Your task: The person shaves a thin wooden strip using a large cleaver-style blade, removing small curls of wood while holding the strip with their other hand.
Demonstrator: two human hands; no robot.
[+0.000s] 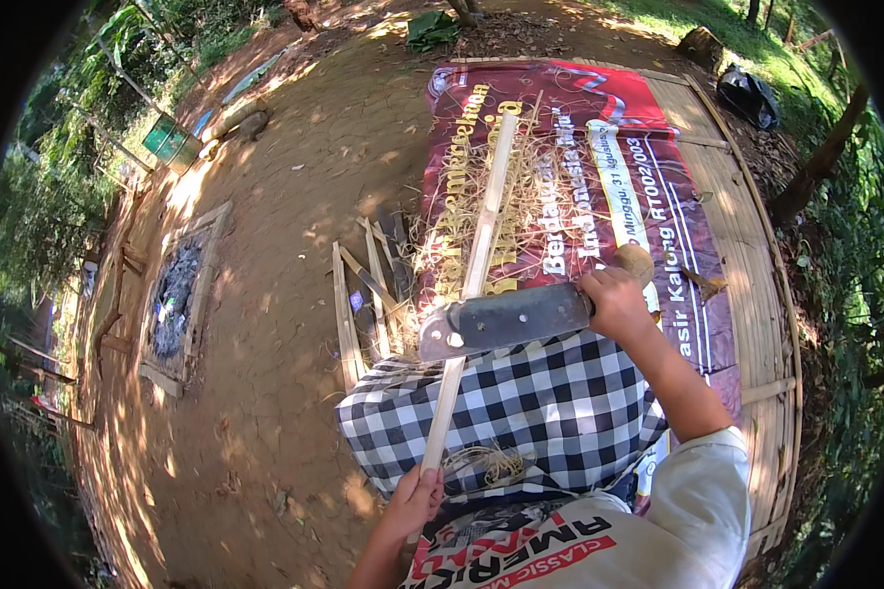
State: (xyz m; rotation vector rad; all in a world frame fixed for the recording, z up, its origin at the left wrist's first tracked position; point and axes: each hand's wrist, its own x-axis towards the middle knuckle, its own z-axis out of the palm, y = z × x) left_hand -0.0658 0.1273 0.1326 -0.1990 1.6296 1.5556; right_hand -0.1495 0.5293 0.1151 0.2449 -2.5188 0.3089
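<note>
A long pale bamboo strip slants across my lap and out over the printed banner. Near its lower end my left hand is wrapped round it. My right hand grips the round wooden handle of a wide, dark machete. The blade lies crosswise over the strip, just beyond my knees, and hides a short part of it. Black-and-white checked cloth covers my lap, with a small tangle of shavings on it. Many thin curled shavings are scattered over the banner around the strip's far part.
The dark red banner lies on a bamboo-slat platform. Split bamboo pieces lean beside my left knee. On the dirt ground stand a framed ash pit and a green drum. A black plastic bag sits at the far right.
</note>
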